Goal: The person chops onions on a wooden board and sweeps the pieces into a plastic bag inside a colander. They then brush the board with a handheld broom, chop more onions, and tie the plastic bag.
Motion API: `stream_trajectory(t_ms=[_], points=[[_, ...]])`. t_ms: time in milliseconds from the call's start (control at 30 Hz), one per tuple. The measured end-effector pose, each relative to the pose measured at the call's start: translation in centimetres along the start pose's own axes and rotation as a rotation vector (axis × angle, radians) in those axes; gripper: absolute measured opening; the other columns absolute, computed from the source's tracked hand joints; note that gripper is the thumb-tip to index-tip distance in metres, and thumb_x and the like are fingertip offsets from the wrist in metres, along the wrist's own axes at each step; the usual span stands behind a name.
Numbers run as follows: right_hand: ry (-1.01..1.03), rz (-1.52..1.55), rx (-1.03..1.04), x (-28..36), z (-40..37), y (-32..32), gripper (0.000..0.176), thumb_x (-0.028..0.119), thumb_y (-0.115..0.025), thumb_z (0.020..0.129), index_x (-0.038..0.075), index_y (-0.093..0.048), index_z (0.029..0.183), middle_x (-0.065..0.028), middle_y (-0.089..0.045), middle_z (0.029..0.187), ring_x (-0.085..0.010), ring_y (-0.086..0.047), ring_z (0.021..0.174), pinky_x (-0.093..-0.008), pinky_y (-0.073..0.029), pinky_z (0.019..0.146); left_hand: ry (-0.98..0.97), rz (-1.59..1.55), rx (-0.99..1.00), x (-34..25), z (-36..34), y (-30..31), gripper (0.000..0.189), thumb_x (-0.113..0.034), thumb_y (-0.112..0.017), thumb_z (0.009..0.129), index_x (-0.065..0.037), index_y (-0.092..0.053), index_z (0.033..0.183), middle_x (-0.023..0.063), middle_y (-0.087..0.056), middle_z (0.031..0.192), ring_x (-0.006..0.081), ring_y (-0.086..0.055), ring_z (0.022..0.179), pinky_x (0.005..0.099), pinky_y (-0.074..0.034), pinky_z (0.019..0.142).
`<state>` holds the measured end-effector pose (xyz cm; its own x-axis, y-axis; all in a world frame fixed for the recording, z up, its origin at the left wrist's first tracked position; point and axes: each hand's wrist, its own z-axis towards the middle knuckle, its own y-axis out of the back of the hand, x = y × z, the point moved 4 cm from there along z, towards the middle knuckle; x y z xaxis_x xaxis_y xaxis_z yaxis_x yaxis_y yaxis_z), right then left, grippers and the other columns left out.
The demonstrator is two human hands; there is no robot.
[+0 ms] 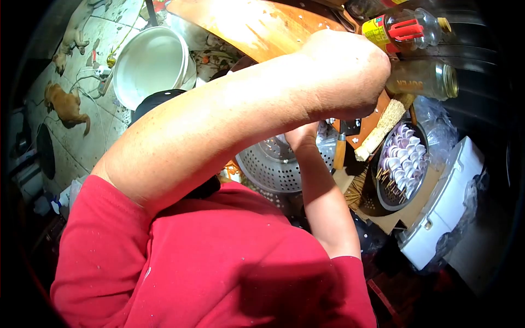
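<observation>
My left arm reaches across the view, and my left hand [350, 71] is bent downward over the wooden board [246, 27]. Its fingers are turned away from view. Partly covered by that arm, my right hand [301, 135] is over a metal colander [273, 169]; its fingers are hidden too. Just right of it lies a knife [339, 152] with a wooden handle and a dark blade, at the board's edge. Further right, a dark perforated bowl [389, 205] holds many skewers [403, 158] threaded with pale purple-white pieces that look like onion.
A large white tub [150, 68] stands on the tiled floor at left, near a brown dog [66, 106] and another animal [74, 35]. A red-capped bottle [404, 29], a glass jar [421, 79], a corncob-like piece [385, 126] and a white foam box [443, 202] are at right.
</observation>
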<state>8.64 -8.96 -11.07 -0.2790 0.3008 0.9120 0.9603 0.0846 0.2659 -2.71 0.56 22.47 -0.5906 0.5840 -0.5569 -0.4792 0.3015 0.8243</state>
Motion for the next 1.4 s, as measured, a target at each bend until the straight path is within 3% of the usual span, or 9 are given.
stream_trajectory(t_ms=[67, 200, 467, 533, 700, 867, 1033, 1100, 1400], points=[[-0.008, 0.015, -0.079, 1.7, -1.0, 0.7, 0.055, 0.042, -0.046, 0.1, 0.006, -0.044, 0.141, -0.0153, -0.05, 0.142, -0.0276, -0.045, 0.131, -0.0429, -0.034, 0.112, -0.016, -0.023, 0.011, 0.3, -0.3, 0.0, 0.018, -0.022, -0.063, 0.078, -0.007, -0.071, 0.085, 0.0164, -0.07, 0.082, 0.0346, -0.069, 0.083, 0.0466, -0.056, 0.072], [0.039, -0.39, -0.32, 9.4, -3.4, 1.6, 0.016, 0.004, -0.06, 0.086, 0.0, -0.068, 0.1, -0.0008, -0.064, 0.077, -0.0103, -0.056, 0.068, -0.0249, -0.048, 0.068, 0.029, 0.034, 0.131, 2.4, 0.2, -2.4, 0.018, -0.019, -0.062, 0.075, -0.005, -0.071, 0.081, 0.018, -0.069, 0.079, 0.0358, -0.069, 0.08, 0.0457, -0.055, 0.071], [-0.243, 0.159, -0.284, 9.4, -4.3, 1.7, 0.036, -0.001, -0.06, 0.084, -0.001, -0.063, 0.12, -0.0008, -0.064, 0.087, -0.0062, -0.056, 0.071, -0.0198, -0.046, 0.065, 0.288, 0.158, 0.578, 12.2, -1.5, -15.4, 0.026, -0.014, -0.055, 0.081, 0.002, -0.073, 0.09, 0.0227, -0.071, 0.085, 0.0339, -0.072, 0.077, 0.0417, -0.056, 0.069], [-0.322, 0.333, -0.3, 10.3, -4.8, 1.0, 0.039, -0.003, -0.059, 0.082, -0.001, -0.062, 0.121, -0.0004, -0.064, 0.088, -0.0068, -0.057, 0.071, -0.0197, -0.047, 0.065, 0.607, -0.113, 0.652, 12.5, -2.0, -16.2, 0.026, -0.015, -0.053, 0.087, -0.002, -0.074, 0.094, 0.0154, -0.074, 0.086, 0.0301, -0.072, 0.075, 0.0414, -0.057, 0.07], [-0.302, 0.578, -0.168, 10.4, -5.1, -0.4, 0.038, -0.003, -0.057, 0.081, 0.002, -0.063, 0.118, 0.0017, -0.065, 0.089, -0.0033, -0.053, 0.068, -0.0187, -0.042, 0.06, 0.535, -0.221, 0.629, 13.6, -2.4, -19.5, 0.016, -0.01, -0.058, 0.082, 0.002, -0.068, 0.078, 0.0119, -0.066, 0.065, 0.0196, -0.063, 0.049, 0.0329, -0.049, 0.043], [-0.271, 0.545, -0.153, 11.1, -5.5, 0.1, 0.034, -0.003, -0.057, 0.081, 0.003, -0.064, 0.114, 0.0017, -0.066, 0.089, -0.0029, -0.053, 0.069, -0.0187, -0.041, 0.058, 0.785, -0.434, 0.462, 13.1, -2.7, -19.5, 0.013, -0.012, -0.066, 0.079, 0.001, -0.067, 0.076, 0.0092, -0.061, 0.062, 0.0162, -0.055, 0.046, 0.0313, -0.045, 0.041], [-0.256, 0.265, -0.136, 13.4, -6.4, 2.2, 0.031, 0.003, -0.06, 0.08, -0.001, -0.065, 0.11, -0.0067, -0.07, 0.097, -0.0138, -0.065, 0.083, -0.0265, -0.051, 0.077, 0.755, -0.393, 0.456, 13.5, -2.2, -19.2, 0.014, -0.015, -0.072, 0.074, -0.002, -0.067, 0.076, 0.0106, -0.063, 0.064, 0.015, -0.057, 0.048, 0.0312, -0.047, 0.045], [-0.209, 0.044, -0.103, 12.7, -6.1, 4.0, 0.034, 0.008, -0.064, 0.08, 0.0, -0.065, 0.113, -0.0054, -0.069, 0.094, -0.0129, -0.064, 0.082, -0.0262, -0.052, 0.076, 0.593, -0.01, 0.551, 13.1, -1.8, -17.9, 0.022, -0.015, -0.06, 0.076, -0.002, -0.075, 0.087, 0.0189, -0.073, 0.087, 0.0303, -0.073, 0.086, 0.0395, -0.057, 0.076], [-0.208, -1.02, -0.273, 13.7, -9.7, 13.5, 0.051, 0.022, -0.074, 0.077, 0.007, -0.056, 0.123, -0.0204, -0.061, 0.11, -0.0363, -0.061, 0.105, -0.0434, -0.049, 0.093, 0.577, 0.118, 0.388, 12.3, -2.4, -15.6, 0.026, -0.013, -0.056, 0.078, -0.002, -0.069, 0.097, 0.0223, -0.07, 0.099, 0.0371, -0.068, 0.096, 0.0445, -0.053, 0.085]])
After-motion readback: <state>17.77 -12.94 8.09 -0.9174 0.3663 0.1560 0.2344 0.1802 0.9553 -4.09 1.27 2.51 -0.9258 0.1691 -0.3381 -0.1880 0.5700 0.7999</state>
